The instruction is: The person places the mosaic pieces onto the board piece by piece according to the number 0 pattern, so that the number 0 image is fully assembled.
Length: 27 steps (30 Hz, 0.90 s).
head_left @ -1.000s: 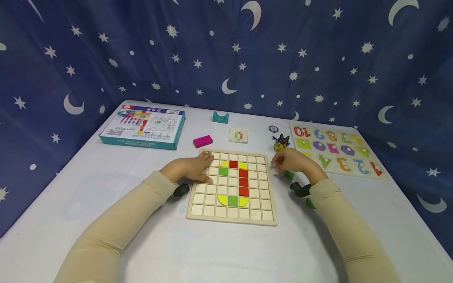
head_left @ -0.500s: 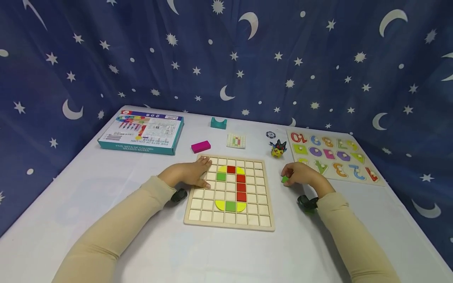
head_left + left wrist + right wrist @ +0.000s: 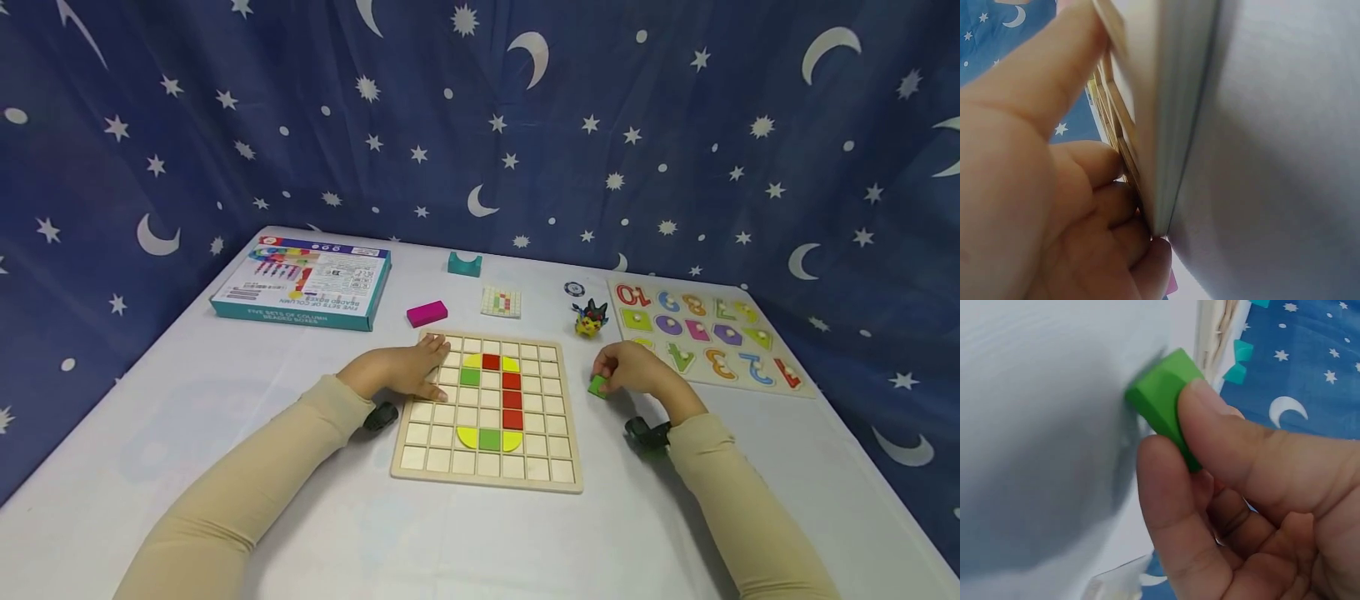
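My left hand (image 3: 405, 369) rests on the left border of the wooden grid board (image 3: 414, 457), fingers spread. The left wrist view shows its thumb (image 3: 1035, 72) lying along the board's edge. In the grid, red squares (image 3: 512, 400), green squares (image 3: 469, 377) and yellow rounded pieces (image 3: 467, 437) form a pattern. Right of the board, my right hand (image 3: 633, 367) pinches a green square tile (image 3: 1169, 387) between thumb and finger, close over the white tabletop. Another bit of green (image 3: 657, 452) shows from beneath the right wrist camera.
Behind the board are a magenta block (image 3: 427, 314), a small pattern card (image 3: 501, 302), a teal arch block (image 3: 465, 264), a round chip (image 3: 574, 289) and a toy figure (image 3: 590, 318). A boxed set (image 3: 300, 283) lies back left, a number puzzle board (image 3: 708, 333) right.
My right hand has taken hold of the green tile on the table and has just shifted slightly left with it. My left hand stays on the board's left edge.
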Each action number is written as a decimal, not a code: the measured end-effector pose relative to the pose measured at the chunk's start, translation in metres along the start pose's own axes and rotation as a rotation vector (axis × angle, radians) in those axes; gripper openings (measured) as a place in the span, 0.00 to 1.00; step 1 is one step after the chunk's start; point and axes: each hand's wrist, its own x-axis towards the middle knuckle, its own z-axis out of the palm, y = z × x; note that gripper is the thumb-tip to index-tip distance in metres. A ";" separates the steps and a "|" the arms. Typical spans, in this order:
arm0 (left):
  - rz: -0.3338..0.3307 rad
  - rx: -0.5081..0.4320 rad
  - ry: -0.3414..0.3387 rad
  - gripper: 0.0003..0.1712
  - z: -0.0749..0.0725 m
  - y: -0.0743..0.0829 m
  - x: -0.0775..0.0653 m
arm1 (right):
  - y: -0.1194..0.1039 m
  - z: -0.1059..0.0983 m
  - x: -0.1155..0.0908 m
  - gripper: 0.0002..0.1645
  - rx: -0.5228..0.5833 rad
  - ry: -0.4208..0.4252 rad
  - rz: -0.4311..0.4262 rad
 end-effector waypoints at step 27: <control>-0.003 0.021 -0.015 0.51 0.000 0.000 0.002 | -0.096 0.038 0.035 0.08 0.061 -0.117 -0.240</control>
